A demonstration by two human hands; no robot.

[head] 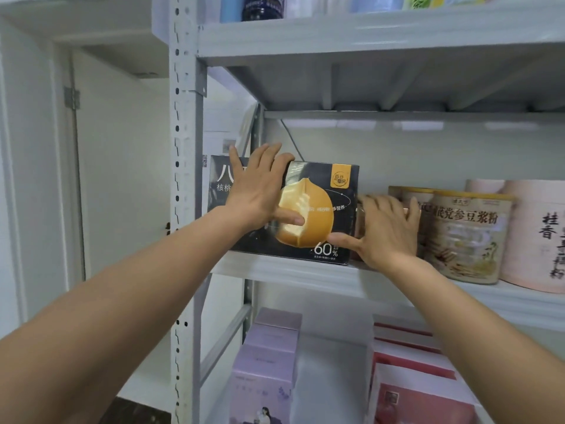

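Dark box (334,191) on shelf (290,274), nearly home. Left hand (260,194) flat, fingers apart. Right hand (385,235) fingers straight along its edge.

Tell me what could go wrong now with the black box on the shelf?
1. The black box stands at the front edge of the shelf, and the left hand only presses flat on its face; it might tip forward and fall.
2. The right hand is in the narrow gap between box and tins; its fingers might be squeezed, or push a tin.
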